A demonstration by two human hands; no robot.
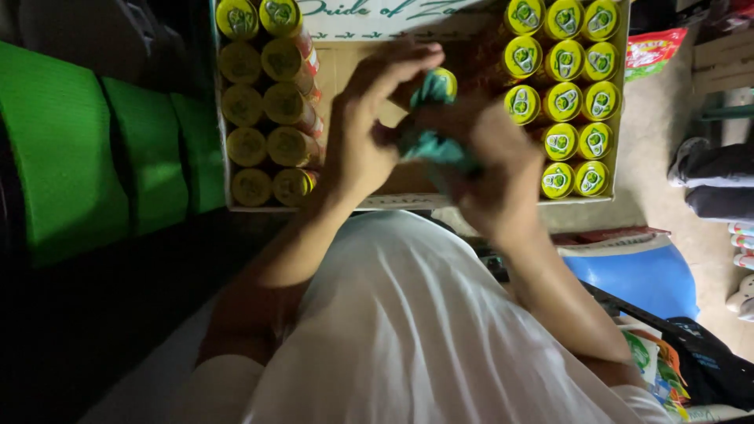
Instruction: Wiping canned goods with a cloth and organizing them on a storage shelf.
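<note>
My left hand [365,118] and my right hand [491,169] meet over the middle of an open cardboard box [408,202]. Between them is a can with a yellow lid [441,81], partly wrapped in a teal cloth [432,145]. My right hand grips the cloth and the can from below; my left hand's fingers curl over the can's top. Yellow-lidded cans stand in rows at the box's right [561,102]. More cans lie in two columns at its left [267,102].
Green padded panels [71,149] stand to the left of the box. A blue rounded object [644,271] sits at the right, with colourful packets [660,369] below it. Another person's legs and shoes [711,180] are at the far right on a concrete floor.
</note>
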